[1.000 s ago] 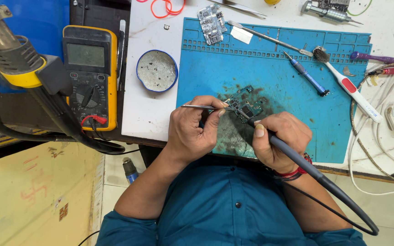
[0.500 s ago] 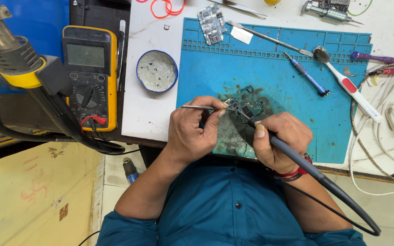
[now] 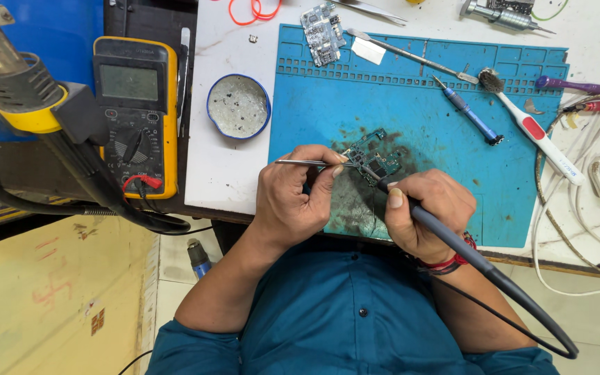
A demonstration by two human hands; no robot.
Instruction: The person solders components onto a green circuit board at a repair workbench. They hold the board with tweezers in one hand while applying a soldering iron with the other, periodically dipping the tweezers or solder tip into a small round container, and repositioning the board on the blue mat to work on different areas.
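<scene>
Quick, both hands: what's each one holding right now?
Left hand: closed on tweezers, tips at the circuit board.
Right hand: closed on soldering iron, tip on the board.

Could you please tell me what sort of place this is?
Most likely an electronics repair bench: the right hand holds a grey soldering iron to a small green circuit board on a blue silicone work mat, with a yellow digital multimeter alongside.

Left hand [image 3: 296,198] and right hand [image 3: 425,212] clenched (forearms bent inward).
</scene>
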